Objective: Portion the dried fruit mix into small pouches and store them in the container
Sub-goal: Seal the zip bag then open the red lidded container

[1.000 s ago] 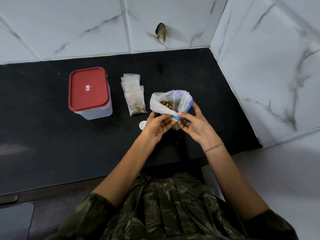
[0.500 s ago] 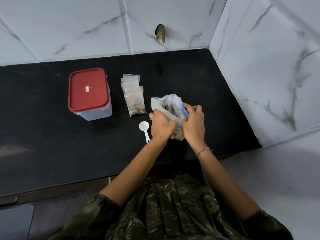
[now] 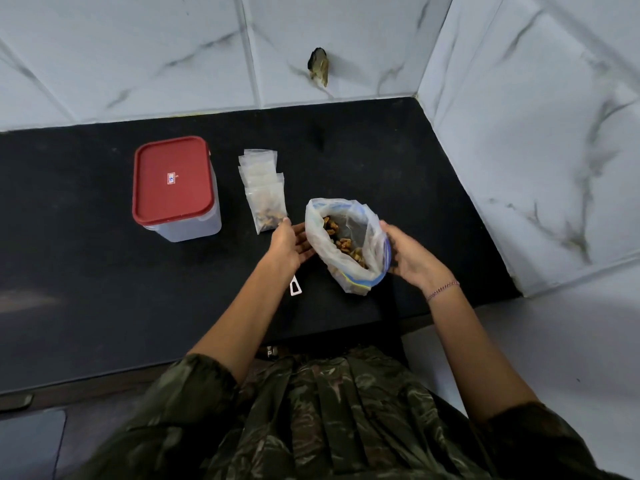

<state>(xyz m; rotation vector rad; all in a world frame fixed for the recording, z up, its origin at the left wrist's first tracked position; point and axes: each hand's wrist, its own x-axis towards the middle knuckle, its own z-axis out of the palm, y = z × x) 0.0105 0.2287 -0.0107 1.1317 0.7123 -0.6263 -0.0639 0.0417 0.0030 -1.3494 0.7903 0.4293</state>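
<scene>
Clear plastic with a blue zip edge, the bag of dried fruit mix [image 3: 344, 242] stood open-mouthed on the black desk [image 3: 104, 306]. The left hand [image 3: 289, 245] just left of the bag and the right hand [image 3: 410, 258] at its right side each had a wide grip, holding nothing. Small pouches [image 3: 265, 195] lay left of the bag, with the red-lidded container [image 3: 175, 188] farther left. A white spoon handle [image 3: 295, 289] showed at the bag's near left.

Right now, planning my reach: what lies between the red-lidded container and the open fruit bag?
A stack of small pouches and the left hand, per the head view.

Pouches [image 3: 264, 192] between container [image 3: 175, 188] and bag [image 3: 346, 244]
</scene>
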